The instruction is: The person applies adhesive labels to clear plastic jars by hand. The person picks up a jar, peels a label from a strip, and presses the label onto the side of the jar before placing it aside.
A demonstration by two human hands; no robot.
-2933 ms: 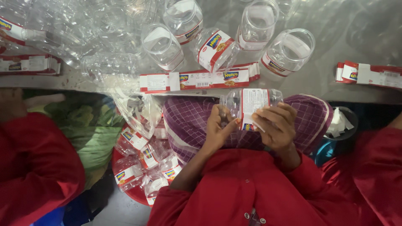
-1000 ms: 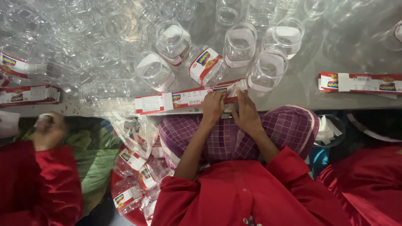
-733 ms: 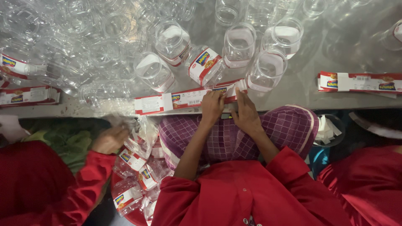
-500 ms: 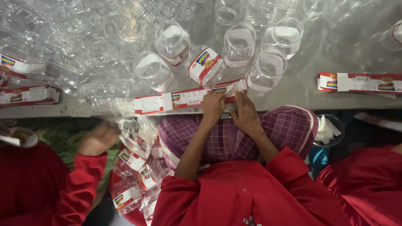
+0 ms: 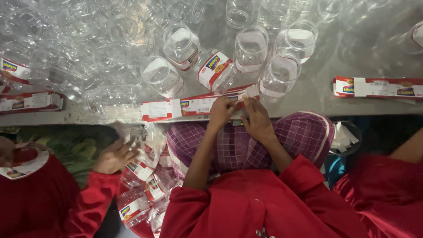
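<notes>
Around both hands (image 5: 240, 114): clear jars (image 5: 277, 75), label strips (image 5: 194, 105).

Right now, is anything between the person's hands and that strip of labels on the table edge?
No. Both the left hand and right hand already rest on the label strip; the clear jars stand behind it.

A grey table (image 5: 317, 94) was covered with clear plastic jars (image 5: 251, 46). Just below the jars, a stack of label strips (image 5: 194, 105) was laid; more label strips (image 5: 379, 87) were placed to their right.
</notes>
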